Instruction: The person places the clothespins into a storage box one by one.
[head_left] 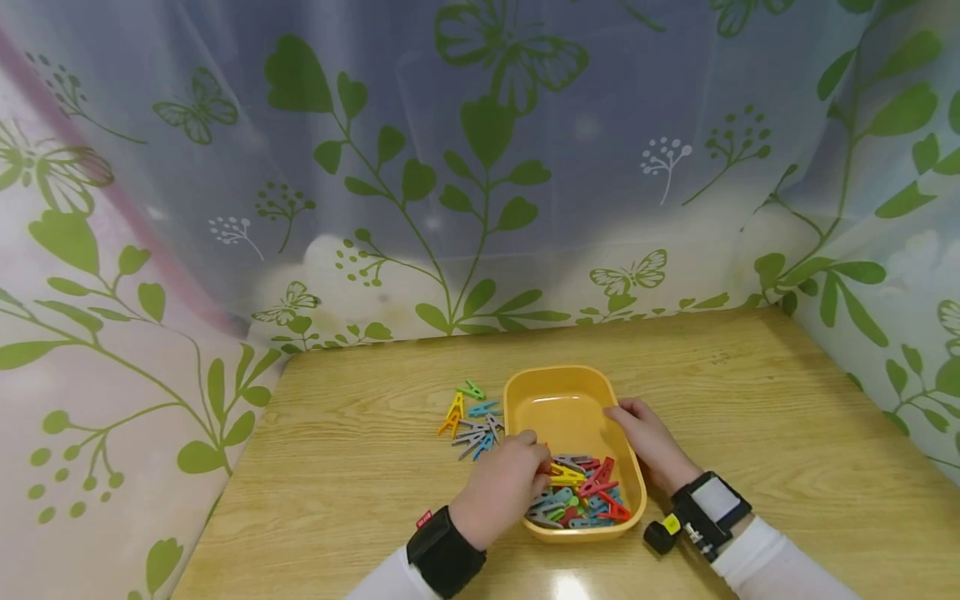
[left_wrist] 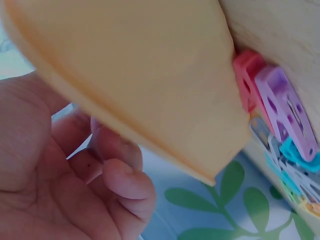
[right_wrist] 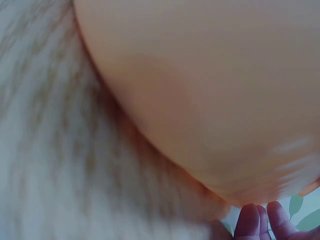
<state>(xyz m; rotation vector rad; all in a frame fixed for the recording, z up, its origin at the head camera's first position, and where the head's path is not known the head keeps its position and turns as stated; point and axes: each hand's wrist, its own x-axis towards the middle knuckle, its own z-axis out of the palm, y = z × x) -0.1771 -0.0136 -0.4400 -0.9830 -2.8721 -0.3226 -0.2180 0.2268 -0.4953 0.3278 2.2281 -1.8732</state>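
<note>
A yellow tray [head_left: 570, 400] sits on the wooden table with several coloured clothes pegs [head_left: 581, 496] heaped in its near end. More pegs [head_left: 471, 421] lie on the table just left of it, also seen as pink, purple and blue pegs [left_wrist: 280, 115] beside the tray's outer wall [left_wrist: 150, 75]. My left hand [head_left: 501, 487] reaches over the left rim, its curled fingers [left_wrist: 117, 172] at the heap; what they hold is hidden. My right hand [head_left: 651, 443] grips the right rim, with its fingertips [right_wrist: 255, 222] against the tray's wall [right_wrist: 210, 90].
The wooden table [head_left: 750, 400] extends to the right and left of the tray. A sheer curtain with green leaves and butterflies [head_left: 480, 183] closes off the back and both sides. Wrist-worn cameras sit on both forearms.
</note>
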